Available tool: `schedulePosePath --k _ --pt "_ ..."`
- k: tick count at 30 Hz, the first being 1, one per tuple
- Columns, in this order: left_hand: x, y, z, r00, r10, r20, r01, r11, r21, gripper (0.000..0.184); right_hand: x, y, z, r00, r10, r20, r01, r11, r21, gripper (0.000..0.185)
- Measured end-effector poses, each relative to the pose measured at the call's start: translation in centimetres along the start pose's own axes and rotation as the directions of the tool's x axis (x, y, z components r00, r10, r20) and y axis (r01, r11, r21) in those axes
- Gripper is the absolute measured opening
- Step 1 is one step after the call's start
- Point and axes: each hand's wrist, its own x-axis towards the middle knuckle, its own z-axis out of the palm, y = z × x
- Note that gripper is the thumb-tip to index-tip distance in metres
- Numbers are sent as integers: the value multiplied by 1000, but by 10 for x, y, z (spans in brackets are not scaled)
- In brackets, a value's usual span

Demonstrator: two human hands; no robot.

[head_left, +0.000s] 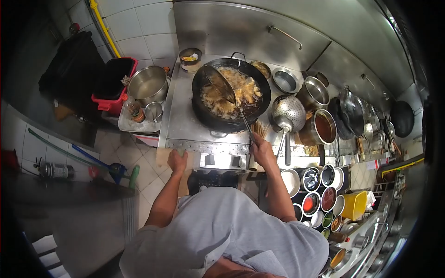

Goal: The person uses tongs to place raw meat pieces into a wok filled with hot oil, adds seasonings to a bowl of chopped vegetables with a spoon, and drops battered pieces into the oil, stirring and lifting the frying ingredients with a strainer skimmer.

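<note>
My right hand (263, 151) is wrapped round the long handle of a wide, shallow skimmer (219, 82). Its round head tilts over the left-middle of a black wok (198, 109), where battered-looking golden pieces (249, 91) fry in bubbling oil. At the stove's front edge, my left hand (177, 161) is closed beside a beige cloth or board (164, 157); what its fingers hold, if anything, is hidden. Close to my right hand lies a bamboo wok brush (260, 129). A perforated metal strainer (288, 112) rests right of the wok.
A steel pot (148, 86) and a sauce bottle (133, 109) stand on a tray at left. Right of the stove are a pot of reddish-brown liquid (325, 128), another steel pot (316, 90) and several seasoning containers (311, 203). A steel backsplash (222, 28) rises behind.
</note>
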Motion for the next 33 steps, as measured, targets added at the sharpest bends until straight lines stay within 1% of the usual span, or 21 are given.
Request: schedulePosePath --k 1,3,4,5,7,8,10,11,12,14,15,17,18,20,21,23,28,31,33 --pt "0 -1 2 1000 3 4 -3 1000 1 59 0 5 2 1000 4 -2 -4 1000 0 45" --pt "1 -4 5 1000 -6 -17 6 1000 18 59 0 21 11 997 -72 -40 68 991 -112 45" --pt "2 -4 7 1000 -7 -20 7 1000 17 59 0 25 7 996 -76 -40 71 991 -112 45" --pt "2 -6 8 999 4 -33 -4 1000 9 59 1 30 2 999 -38 15 39 998 -54 44" --pt "1 -7 5 999 18 -42 -18 1000 5 59 -6 29 -12 998 4 60 -3 1000 -7 43" --pt "1 -4 2 1000 10 -20 -10 1000 7 59 -9 23 -21 996 24 83 -26 1000 16 43" --pt "0 1 0 1000 5 4 -5 1000 7 59 -18 2 -43 990 106 94 -112 991 68 42" --pt "-1 0 0 1000 4 -2 -3 1000 14 59 -24 -16 -53 980 168 103 -180 976 123 41" --pt "-1 -1 1 1000 -1 -10 1 1000 21 59 -24 -12 -53 981 164 105 -176 977 120 41" --pt "-1 -5 6 999 7 -38 -6 1000 23 58 -27 6 -47 992 124 -30 -119 983 142 41" --pt "-2 -7 9 998 23 -62 -21 999 27 58 -26 12 -43 992 121 -28 -116 983 139 41" --pt "0 -5 6 999 13 -32 -12 1000 28 58 -26 21 -39 988 101 -115 -84 986 146 41" --pt "1 -4 5 1000 5 -3 -5 999 32 58 -27 23 -38 988 100 -116 -83 986 145 41" --pt "1 -5 4 1000 3 -3 -3 999 32 59 -28 23 -36 973 191 -129 -163 966 201 43" --pt "1 -5 4 1000 2 -2 -2 1000 30 59 -30 21 -37 972 193 -131 -164 965 203 43" --pt "1 -4 5 1000 3 -5 -3 999 34 59 -34 16 -42 957 285 -55 -257 921 291 45" --pt "-1 0 2 1000 -6 -2 6 999 42 58 -32 33 -24 970 243 -20 -223 918 329 43" --pt "-1 -2 3 1000 -3 -19 4 999 42 59 -29 51 -11 975 221 -16 -206 932 299 43" --pt "0 -4 5 1000 0 -29 0 999 32 59 -26 61 -8 985 156 -71 -141 974 178 43"
